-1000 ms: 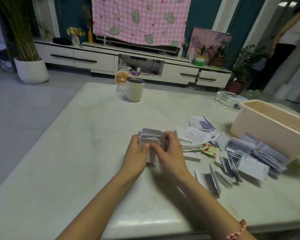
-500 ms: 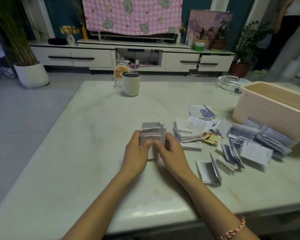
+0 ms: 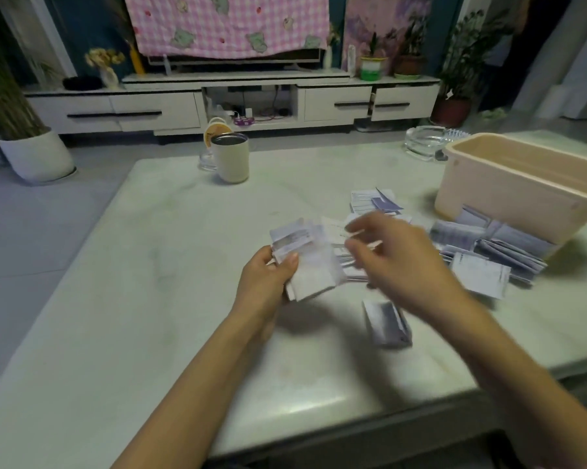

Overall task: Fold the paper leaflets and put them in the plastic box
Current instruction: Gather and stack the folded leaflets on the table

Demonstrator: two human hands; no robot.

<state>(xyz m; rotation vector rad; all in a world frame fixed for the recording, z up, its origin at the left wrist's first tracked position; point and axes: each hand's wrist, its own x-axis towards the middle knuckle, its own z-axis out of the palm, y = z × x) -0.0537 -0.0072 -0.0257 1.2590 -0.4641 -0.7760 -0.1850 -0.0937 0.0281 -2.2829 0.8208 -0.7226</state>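
Our left hand [image 3: 265, 282] fingers clasp a thick white folded-paper leaflet stack [image 3: 310, 265], long axis pointing away; right hand [image 3: 400, 262] fingers spread loose alongside.

A pale, marble-look stone counter [image 3: 143, 272] fills the lower view, with a soft sheen near its edge at 6 o'clock. Grey tiled floor [image 3: 31, 231] spreads at 9 o'clock. Along the dark teal wall [image 3: 89, 32] at 12 o'clock runs a low white television cabinet with dark strip handles [image 3: 150, 110], and a pink checked cloth printed with bears [image 3: 231, 25] hangs above it. At 10 o'clock a round white planter of tall green stalks [image 3: 35, 157] stands on the floor. At 1 o'clock a purple painted canvas [image 3: 386, 28] leans against the wall. A leafy plant in a reddish pot [image 3: 452, 111] stands at 2 o'clock. The light is dim.
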